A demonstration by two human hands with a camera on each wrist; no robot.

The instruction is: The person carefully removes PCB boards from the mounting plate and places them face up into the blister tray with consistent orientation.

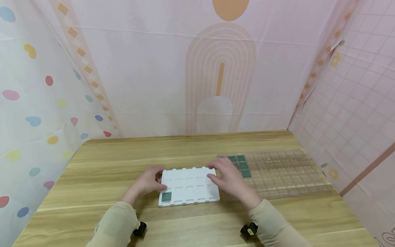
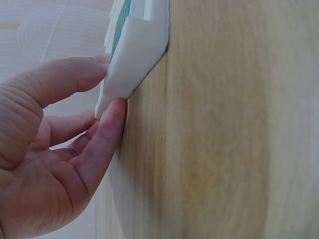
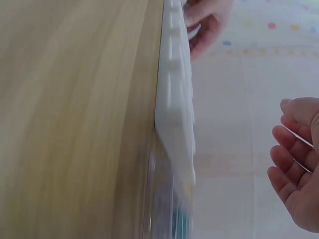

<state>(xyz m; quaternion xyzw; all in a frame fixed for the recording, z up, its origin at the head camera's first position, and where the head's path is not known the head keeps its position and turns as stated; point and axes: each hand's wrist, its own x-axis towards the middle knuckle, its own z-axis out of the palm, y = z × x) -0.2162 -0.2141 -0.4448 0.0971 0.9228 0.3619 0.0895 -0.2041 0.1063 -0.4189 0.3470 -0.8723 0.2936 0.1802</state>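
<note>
A white tray (image 1: 194, 195) with rows of square recesses lies in front of me on the table. One green square chip (image 1: 166, 196) sits in its front left recess. My left hand (image 1: 148, 180) pinches the tray's left edge, thumb on top and fingers beneath, as the left wrist view shows. Over the tray's right end is my right hand (image 1: 229, 179), its fingers loosely bent. In the right wrist view that hand (image 3: 299, 164) is apart from the tray (image 3: 174, 99) and holds nothing.
To the right lies a clear plastic tray (image 1: 287, 175) with many pockets. Several green chips (image 1: 243, 166) sit at its left end, partly hidden by my right hand. The wooden table (image 1: 123, 154) ends at patterned cloth walls (image 1: 148, 85).
</note>
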